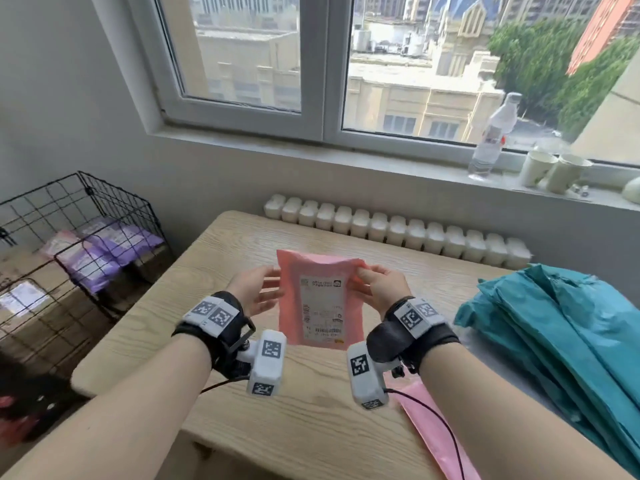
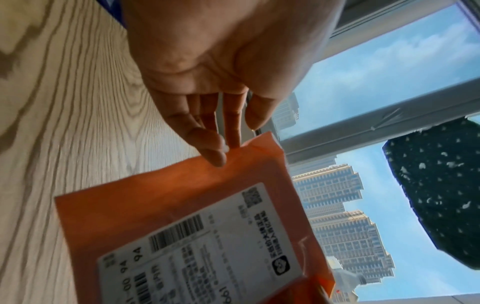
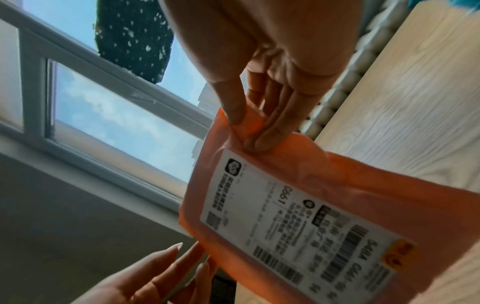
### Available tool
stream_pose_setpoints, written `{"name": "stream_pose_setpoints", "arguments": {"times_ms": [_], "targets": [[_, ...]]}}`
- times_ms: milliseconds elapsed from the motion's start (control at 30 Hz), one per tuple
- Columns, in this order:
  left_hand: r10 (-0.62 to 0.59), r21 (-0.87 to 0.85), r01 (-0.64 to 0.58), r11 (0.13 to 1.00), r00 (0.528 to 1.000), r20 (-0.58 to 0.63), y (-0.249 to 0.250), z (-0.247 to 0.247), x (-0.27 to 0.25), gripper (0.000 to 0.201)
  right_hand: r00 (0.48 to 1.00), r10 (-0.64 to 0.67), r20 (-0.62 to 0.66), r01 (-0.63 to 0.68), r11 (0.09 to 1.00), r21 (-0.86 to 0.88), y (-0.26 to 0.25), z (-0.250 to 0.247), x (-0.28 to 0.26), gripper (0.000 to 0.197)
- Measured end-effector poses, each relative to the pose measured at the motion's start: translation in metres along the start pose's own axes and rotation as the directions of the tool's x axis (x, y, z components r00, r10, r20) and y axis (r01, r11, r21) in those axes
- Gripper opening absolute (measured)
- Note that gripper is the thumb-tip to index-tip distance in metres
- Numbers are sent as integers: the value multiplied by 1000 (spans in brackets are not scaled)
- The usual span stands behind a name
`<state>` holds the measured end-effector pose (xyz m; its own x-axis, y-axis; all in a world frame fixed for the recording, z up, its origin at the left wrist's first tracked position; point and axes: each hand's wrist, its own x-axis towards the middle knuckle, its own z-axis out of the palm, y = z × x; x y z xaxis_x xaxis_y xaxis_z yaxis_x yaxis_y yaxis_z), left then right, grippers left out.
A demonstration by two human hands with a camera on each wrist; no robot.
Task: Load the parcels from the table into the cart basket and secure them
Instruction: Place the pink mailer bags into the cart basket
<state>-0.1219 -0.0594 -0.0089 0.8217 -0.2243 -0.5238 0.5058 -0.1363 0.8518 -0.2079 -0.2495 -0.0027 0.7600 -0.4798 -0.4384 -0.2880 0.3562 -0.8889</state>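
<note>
Your right hand point(image 1: 381, 285) pinches a pink parcel point(image 1: 320, 303) above the table point(image 1: 214, 271); your left hand point(image 1: 256, 289) touches its edge, fingers relaxed. The wire basket point(image 1: 114, 216) at left holds purple parcels point(image 1: 110, 251).

1. Pink parcel point(image 1: 320, 299): a flat mailer with a white shipping label facing up, held upright above the table, its top right corner pinched between thumb and fingers point(image 3: 270, 131), fingertips point(image 2: 215, 158) at its top left edge.
2. Second pink parcel point(image 1: 429, 431): flat, below the fingers.
3. Teal parcels point(image 1: 561, 327): stacked right of the fingers.
4. Cart basket point(image 1: 79, 237): black wire, well left of the fingers, holding purple parcels point(image 1: 104, 254).
</note>
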Motion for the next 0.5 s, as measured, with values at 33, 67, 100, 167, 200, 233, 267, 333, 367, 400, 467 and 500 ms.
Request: {"name": "stream_pose_setpoints", "arguments": {"times_ms": [33,67,100,167,200,233,267,333,367,400,467,500], "targets": [[12,0,-12,1000,1000,-9,2,-11,-2,19,1000,0,16,0,1000,-12,0,13,-1,11],[21,-3,-21,1000,999,-31,3,-23,-1,18,1000,0,30,1,1000,-26,1,25,-1,11],[25,-9,-26,1000,998,-57,4,-34,-3,17,999,-1,41,3,999,-39,1,36,-2,11],[40,-8,-42,999,992,-122,5,-58,-4,16,998,-3,59,7,997,-74,3,58,-3,9],[56,2,-56,998,988,-141,5,-65,-4,23,998,-4,64,10,995,-96,3,65,-3,7],[68,4,-68,998,987,-143,6,-76,-5,36,997,-8,79,17,992,-127,3,76,-5,5],[78,5,-78,997,989,-123,8,-85,-7,49,995,-11,98,26,988,-153,4,87,-8,3],[119,41,-116,992,992,-52,15,-97,-13,64,989,-6,147,33,982,-184,6,109,-13,12],[155,107,-151,983,987,-28,19,-102,-15,68,985,0,172,33,982,-189,7,120,-16,15],[203,225,-195,955,979,-13,22,-108,-15,67,981,2,194,35,982,-185,8,131,-18,16],[302,517,-264,814,953,11,27,-122,-16,54,973,-1,229,40,985,-166,10,151,-23,14],[347,628,-283,725,938,23,28,-130,-15,45,970,-6,241,46,986,-159,10,160,-24,12]]}}
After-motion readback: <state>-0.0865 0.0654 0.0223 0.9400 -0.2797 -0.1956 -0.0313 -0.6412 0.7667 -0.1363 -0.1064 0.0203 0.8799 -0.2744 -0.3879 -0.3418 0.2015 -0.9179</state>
